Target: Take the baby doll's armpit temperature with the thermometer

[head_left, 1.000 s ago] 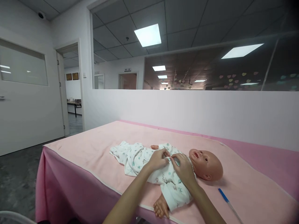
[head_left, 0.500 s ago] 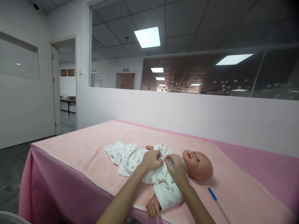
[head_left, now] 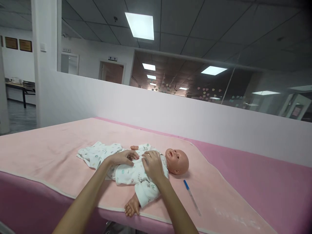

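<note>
Printed suit: clothes the doll
Left hand: looser than before, fingers parted, gripping nothing
Right hand: half-curled over suit, grip unclear

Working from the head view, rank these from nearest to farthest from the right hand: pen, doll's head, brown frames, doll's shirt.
1. Doll's shirt: directly beneath the right hand.
2. Doll's head: just to the hand's right.
3. Pen: farther right, on the viewer's side of the head.
4. Brown frames: far left, in the background.
</note>
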The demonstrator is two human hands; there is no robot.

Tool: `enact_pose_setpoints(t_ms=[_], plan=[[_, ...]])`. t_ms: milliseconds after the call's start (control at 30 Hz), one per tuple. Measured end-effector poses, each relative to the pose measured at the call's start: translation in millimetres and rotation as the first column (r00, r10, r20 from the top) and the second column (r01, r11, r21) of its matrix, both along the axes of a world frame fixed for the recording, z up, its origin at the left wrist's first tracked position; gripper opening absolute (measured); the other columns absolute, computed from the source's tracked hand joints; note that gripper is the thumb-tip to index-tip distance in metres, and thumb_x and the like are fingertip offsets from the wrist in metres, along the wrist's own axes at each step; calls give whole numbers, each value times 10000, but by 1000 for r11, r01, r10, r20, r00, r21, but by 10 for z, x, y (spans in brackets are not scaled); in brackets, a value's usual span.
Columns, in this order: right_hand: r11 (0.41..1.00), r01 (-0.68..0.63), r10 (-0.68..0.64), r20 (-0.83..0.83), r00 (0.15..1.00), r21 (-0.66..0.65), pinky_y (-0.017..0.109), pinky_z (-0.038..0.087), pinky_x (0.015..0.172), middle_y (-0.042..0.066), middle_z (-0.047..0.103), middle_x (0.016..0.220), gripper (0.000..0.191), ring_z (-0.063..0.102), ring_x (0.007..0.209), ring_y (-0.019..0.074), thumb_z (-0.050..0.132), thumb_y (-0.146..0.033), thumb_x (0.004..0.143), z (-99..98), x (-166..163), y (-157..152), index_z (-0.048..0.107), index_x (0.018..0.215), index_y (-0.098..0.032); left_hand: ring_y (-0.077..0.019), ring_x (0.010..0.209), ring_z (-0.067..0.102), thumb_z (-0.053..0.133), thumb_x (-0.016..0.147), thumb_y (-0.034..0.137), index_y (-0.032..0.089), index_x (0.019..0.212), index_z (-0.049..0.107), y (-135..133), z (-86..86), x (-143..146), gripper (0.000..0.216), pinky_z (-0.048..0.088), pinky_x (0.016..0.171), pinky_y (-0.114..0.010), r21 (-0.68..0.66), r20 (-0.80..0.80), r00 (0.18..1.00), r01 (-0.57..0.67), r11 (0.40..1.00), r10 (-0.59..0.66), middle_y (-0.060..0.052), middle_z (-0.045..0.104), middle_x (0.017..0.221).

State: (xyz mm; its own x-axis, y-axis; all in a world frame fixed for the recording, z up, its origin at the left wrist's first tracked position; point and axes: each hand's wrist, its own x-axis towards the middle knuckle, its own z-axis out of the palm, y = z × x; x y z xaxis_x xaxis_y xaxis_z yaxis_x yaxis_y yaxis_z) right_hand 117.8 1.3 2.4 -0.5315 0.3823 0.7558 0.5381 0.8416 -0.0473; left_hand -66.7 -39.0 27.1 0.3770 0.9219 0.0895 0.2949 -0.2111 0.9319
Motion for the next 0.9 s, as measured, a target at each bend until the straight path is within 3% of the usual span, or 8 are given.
enact_pose_setpoints(t_ms=[167,367,667,900], plan=[[998,-49,54,97,994,-47,320,331,764,29,564,793,85,468,822,178,551,-260,710,-7,-210,-1,532,759,-193,-128,805,495,610,566,134,171,905,569,50,-76,-34,343,390,751,-247,-2,98,995,6,1000,-6,-16,554,889],[993,-73,74,7,997,-98,272,338,707,3,537,720,49,474,732,142,473,-167,741,-40,-195,17,481,699,-191,-116,752,492,621,558,134,168,861,570,58,-103,-42,308,394,691,-230,3,103,995,-1,1000,1,-1,549,830],[995,-47,43,-48,998,-89,265,338,670,16,549,722,129,482,698,146,396,-233,838,-64,-206,-23,484,752,-192,-136,735,513,613,579,200,157,826,590,34,-87,-19,253,399,665,-233,0,58,995,-76,997,76,9,543,727],[994,-19,13,-51,999,-110,263,335,672,9,559,729,94,487,714,150,437,-226,820,-88,-211,-7,485,744,-198,-126,701,525,635,538,137,160,833,574,16,-65,-33,302,410,662,-232,-95,180,981,-54,994,70,10,557,721]])
